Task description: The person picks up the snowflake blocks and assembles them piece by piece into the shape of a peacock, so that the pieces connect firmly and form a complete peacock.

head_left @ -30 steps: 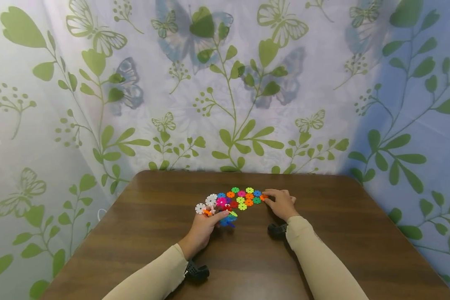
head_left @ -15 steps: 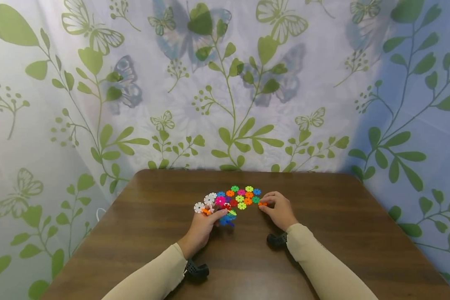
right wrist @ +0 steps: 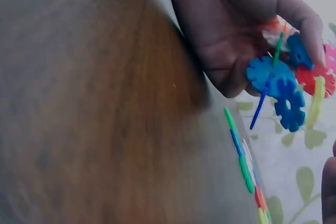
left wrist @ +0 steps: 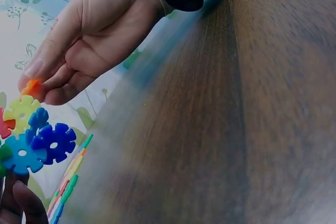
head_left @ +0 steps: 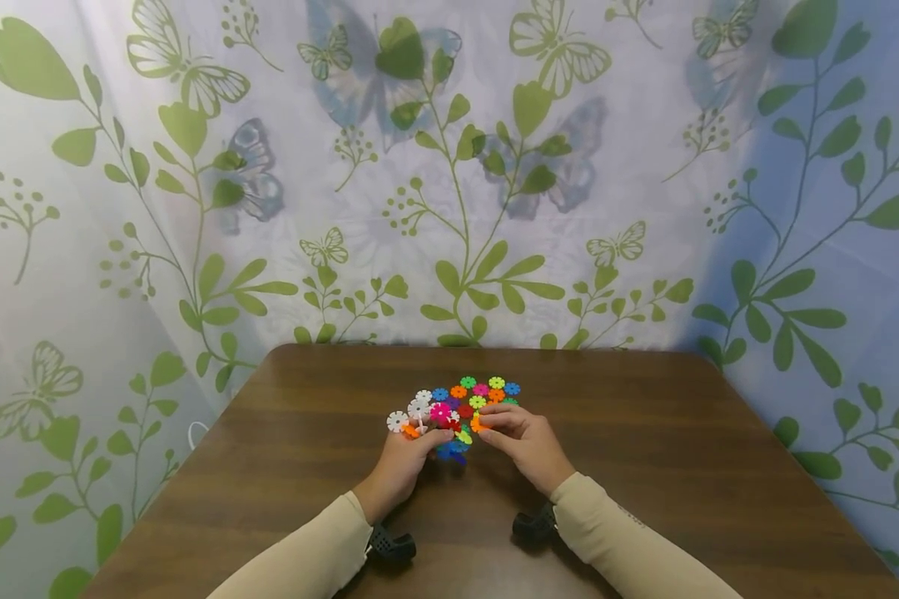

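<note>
My left hand (head_left: 399, 467) grips a cluster of joined snowflake discs (head_left: 440, 412), white, pink, red, yellow and blue, held up over the table. My right hand (head_left: 530, 449) pinches a small orange snowflake disc (left wrist: 31, 87) between thumb and fingers. The left wrist view has this orange disc right beside the cluster's yellow disc (left wrist: 21, 114); whether they touch I cannot tell. In the right wrist view my left thumb lies against the cluster, whose blue discs (right wrist: 270, 76) hang lowest. Behind the hands, loose snowflake discs (head_left: 497, 395) of several colours lie flat on the table.
The brown wooden table (head_left: 644, 466) spreads around both hands, its far edge against a leaf-and-butterfly patterned curtain (head_left: 449, 166). Dark wrist-worn cameras (head_left: 392, 545) sit under both wrists.
My right hand has picked the orange disc from the right end of the loose discs and brought it left to the cluster. The left hand stays nearly still.
</note>
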`<state>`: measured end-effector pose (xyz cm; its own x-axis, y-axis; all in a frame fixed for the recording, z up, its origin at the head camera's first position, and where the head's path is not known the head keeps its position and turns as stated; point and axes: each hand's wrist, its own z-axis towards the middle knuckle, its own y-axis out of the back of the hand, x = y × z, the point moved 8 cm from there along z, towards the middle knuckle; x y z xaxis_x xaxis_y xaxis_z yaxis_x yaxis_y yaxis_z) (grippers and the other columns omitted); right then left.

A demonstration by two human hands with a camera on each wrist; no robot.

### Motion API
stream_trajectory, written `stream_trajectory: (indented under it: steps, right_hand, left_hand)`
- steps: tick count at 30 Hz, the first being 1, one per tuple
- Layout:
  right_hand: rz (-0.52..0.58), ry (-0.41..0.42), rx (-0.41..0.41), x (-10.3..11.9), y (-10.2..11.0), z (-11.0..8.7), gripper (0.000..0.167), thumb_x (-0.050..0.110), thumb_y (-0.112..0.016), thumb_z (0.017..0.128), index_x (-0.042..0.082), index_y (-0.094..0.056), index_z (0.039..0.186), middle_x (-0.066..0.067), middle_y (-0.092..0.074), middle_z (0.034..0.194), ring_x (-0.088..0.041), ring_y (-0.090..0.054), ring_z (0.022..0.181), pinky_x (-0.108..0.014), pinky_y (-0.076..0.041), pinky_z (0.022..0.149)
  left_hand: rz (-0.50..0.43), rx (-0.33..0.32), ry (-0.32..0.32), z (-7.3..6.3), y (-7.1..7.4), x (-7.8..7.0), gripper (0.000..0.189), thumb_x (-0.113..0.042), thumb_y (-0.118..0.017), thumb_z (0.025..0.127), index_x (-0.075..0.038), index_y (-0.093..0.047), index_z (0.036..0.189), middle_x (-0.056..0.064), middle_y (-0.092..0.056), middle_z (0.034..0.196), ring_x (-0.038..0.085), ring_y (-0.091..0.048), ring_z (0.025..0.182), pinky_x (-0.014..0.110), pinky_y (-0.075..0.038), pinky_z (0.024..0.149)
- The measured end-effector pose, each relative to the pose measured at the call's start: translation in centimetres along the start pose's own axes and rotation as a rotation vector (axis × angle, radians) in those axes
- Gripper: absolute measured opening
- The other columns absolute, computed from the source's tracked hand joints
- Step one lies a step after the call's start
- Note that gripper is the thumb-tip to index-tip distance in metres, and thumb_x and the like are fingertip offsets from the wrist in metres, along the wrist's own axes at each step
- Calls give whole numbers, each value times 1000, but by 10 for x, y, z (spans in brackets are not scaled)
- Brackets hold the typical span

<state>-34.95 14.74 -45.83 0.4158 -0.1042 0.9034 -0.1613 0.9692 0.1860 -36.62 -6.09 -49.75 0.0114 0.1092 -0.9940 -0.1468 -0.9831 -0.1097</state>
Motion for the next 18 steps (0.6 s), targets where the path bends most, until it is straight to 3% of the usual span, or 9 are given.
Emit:
stream_trajectory:
  steps: [8,12,18]
  right_hand:
    - [58,5,15,7,-9,-2,17,9,-79,96,4,-80,113,-16,-69,125,-32,-68,112,-36,-58,92]
    - [41,-1,6,8,-10,-3,16,10,-81,95,5,-81,110,-15,-71,122,-31,-69,110,-35,-58,90]
    - [8,-2,14,10,-13,-4,16,11,-82,94,5,-82,109,-11,-72,118,-29,-70,106,-34,-59,89]
  left_hand:
    - [-39,78,-87,0,-8,-7,51,-26,-87,91,7,-65,124,12,-74,108,24,-65,91,31,-54,76]
    - [-37,106,-111,0,-10,-9,46,-25,-88,90,2,-69,124,12,-74,110,24,-65,94,31,-53,77]
    - [-6,144,-130,-2,-11,-10,50,-25,-88,90,-3,-67,130,19,-67,132,28,-65,117,36,-53,99]
